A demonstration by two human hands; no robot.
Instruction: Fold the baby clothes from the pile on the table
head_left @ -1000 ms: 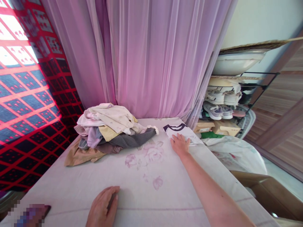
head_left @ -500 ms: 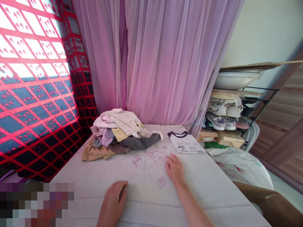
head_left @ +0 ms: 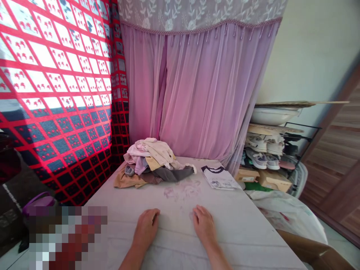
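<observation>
- We see two hands: our left hand (head_left: 146,227) and right hand (head_left: 204,225) lie open, empty, on a bed sheet (head_left: 239,228)
- One heap of crumpled clothes (head_left: 153,165) sits ahead of them
- One folded white T-shirt (head_left: 219,178), dark collar, lies just right of the heap

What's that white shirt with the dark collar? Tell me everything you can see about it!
It's a white T-shirt with a dark ring collar and a small dark print on the front. It looks like soft cotton. It lies folded flat, collar at the far end, on the pale flowered cover, beside the pile of clothes, not touching it.
</observation>
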